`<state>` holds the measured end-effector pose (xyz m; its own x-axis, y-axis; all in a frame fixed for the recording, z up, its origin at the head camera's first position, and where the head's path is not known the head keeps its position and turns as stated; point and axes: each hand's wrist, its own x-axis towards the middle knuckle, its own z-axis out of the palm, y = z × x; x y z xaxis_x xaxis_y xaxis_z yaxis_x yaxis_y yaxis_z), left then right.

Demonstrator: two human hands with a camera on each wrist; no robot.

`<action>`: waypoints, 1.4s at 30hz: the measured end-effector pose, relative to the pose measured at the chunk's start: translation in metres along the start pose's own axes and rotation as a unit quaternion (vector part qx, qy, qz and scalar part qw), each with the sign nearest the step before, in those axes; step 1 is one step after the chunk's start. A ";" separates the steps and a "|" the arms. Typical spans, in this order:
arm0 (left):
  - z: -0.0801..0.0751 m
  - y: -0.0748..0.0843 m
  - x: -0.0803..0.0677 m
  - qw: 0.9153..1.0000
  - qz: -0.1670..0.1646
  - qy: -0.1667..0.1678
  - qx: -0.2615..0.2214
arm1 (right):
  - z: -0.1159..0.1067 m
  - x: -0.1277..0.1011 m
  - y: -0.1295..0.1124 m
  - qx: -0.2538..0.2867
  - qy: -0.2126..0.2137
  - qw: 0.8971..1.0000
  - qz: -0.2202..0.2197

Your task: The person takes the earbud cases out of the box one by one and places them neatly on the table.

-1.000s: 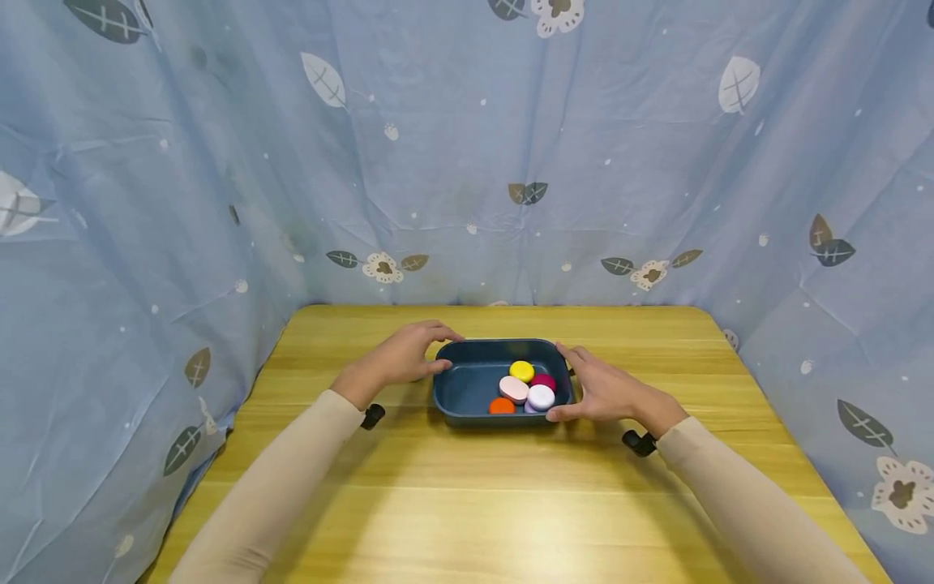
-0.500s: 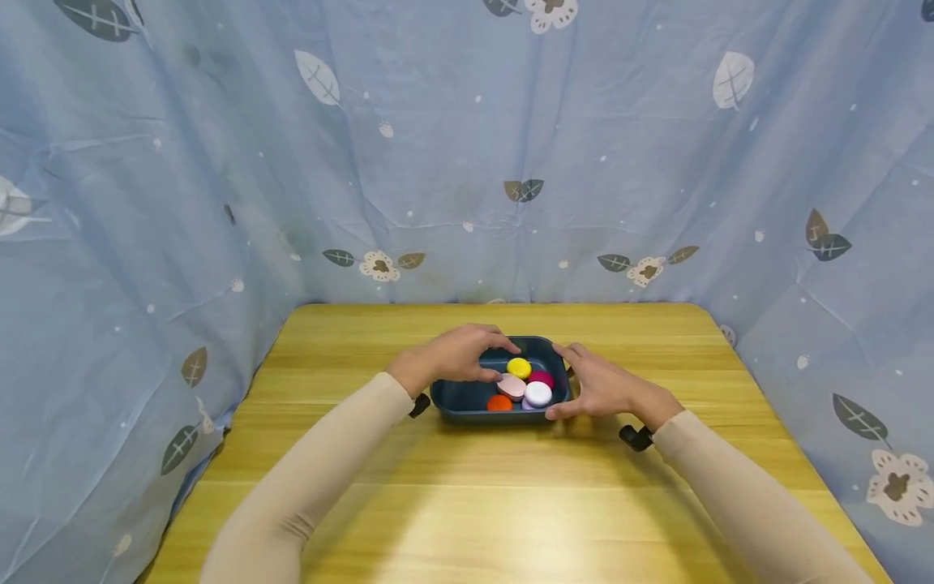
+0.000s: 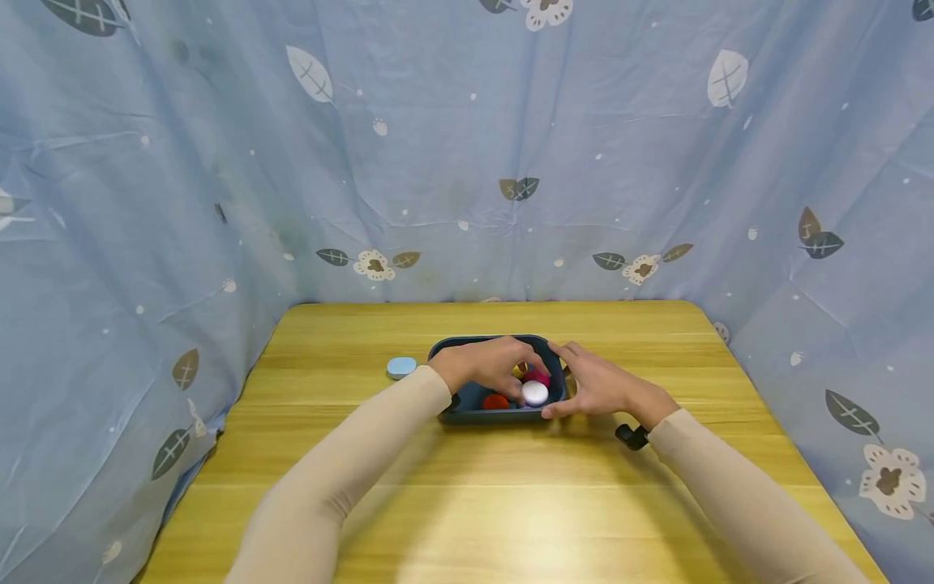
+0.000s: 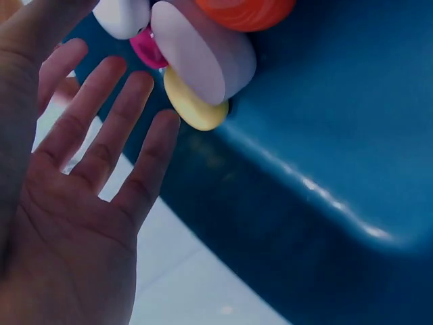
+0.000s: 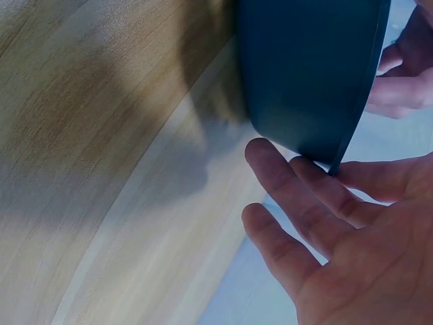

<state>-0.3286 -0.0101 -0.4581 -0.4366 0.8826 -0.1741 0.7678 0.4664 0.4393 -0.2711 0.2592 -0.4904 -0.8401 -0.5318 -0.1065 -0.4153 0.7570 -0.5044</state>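
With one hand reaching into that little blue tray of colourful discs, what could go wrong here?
The discs lie heaped in one end of the tray, so the left hand, fingers spread above them, might knock neighbours aside or grab more than one. The right hand only rests straight fingers on the tray's outer wall, so the tray could slide on the table. A light blue disc lying outside might get bumped.

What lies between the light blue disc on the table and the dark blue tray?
Only bare wooden table lies between the light blue disc and the dark blue tray; the head view shows this.
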 end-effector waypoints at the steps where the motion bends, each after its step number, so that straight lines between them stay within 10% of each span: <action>1: 0.002 -0.001 0.003 1.000 0.003 -0.004 0.002 | 0.000 0.000 0.000 0.000 0.000 1.000 0.000; 22: 0.004 -0.007 0.005 1.000 -0.010 0.002 0.013 | 0.001 0.002 -0.001 -0.002 0.002 1.000 -0.001; 42: -0.012 -0.039 -0.099 0.982 -0.089 0.166 0.015 | 0.003 0.004 -0.002 -0.015 0.009 1.000 0.005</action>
<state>-0.3207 -0.1167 -0.4470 -0.6896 0.7222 0.0535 0.6773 0.6170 0.4008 -0.2729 0.2544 -0.4925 -0.8500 -0.5179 -0.0966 -0.4167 0.7731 -0.4783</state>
